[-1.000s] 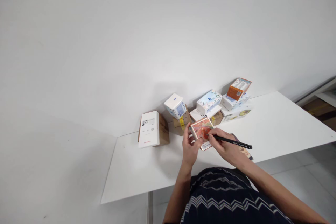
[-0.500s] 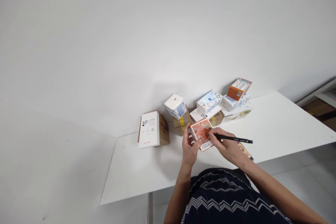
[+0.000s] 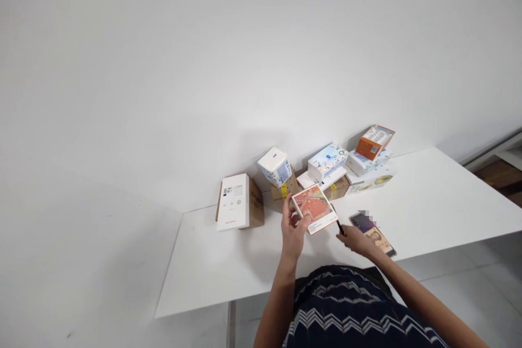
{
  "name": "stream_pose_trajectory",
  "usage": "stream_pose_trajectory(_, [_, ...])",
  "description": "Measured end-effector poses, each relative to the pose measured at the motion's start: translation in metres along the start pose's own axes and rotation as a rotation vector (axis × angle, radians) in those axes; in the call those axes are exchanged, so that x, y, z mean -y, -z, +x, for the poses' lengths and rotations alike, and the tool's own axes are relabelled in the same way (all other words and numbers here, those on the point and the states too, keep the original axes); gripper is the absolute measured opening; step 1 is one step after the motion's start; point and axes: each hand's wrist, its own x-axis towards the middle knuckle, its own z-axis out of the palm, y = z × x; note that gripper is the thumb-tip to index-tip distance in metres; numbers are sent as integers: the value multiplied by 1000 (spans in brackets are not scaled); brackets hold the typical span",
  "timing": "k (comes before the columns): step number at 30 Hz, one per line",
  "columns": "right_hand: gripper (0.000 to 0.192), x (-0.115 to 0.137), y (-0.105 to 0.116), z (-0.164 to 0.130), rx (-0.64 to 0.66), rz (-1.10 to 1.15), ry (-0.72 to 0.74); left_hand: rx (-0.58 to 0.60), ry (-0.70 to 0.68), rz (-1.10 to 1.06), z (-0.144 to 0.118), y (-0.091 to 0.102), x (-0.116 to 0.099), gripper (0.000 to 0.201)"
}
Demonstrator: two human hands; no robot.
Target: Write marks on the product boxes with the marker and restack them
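My left hand (image 3: 294, 231) is closed on the left side of a small square box (image 3: 314, 209) with an orange-red picture and a white lower strip, its thumb resting on the front face. The box is held tilted above the table. At its right edge, my right hand (image 3: 355, 239) grips a slim black pen-shaped tool (image 3: 340, 228). The tool points up along the box's edge, and most of its length is hidden by the hand. On the table beside the right hand lies a phone (image 3: 377, 236) with a portrait on it.
Along the wall on the white table (image 3: 204, 272) stand a white box against a brown carton (image 3: 255, 206), a white-blue box (image 3: 275, 166) on a carton, a floral box (image 3: 328, 159) on a stack, and an orange box (image 3: 374, 141) on others. A shelf (image 3: 508, 160) is at far right.
My right hand has drawn back from the box's front face to its right edge, turning the black tool upward. More of the picture and the phone now show. The left hand keeps its hold.
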Motion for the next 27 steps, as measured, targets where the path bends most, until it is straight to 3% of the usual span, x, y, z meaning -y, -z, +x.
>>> stream_pose_trajectory(2, [16,-17,-19,6,65,-126,-39,-5,9,10,0,0,1,70])
stream_pose_trajectory(4, [28,-29,-32,11,110,-220,-70,-7,18,20,0,0,1,72])
stream_pose_trajectory(10, [36,-52,-42,20,105,-325,-131,-20,44,34,0,-2,5,77])
stream_pose_trajectory(15, [27,-66,-30,11,-107,-369,-170,-30,64,25,1,-4,10,77])
stream_pose_trajectory(21, [61,-94,-16,3,-427,-485,-314,-35,63,-24,5,-10,10,77])
stream_pose_trajectory(27, [58,-112,-22,15,-424,-462,-246,-41,48,-30,10,-21,1,75])
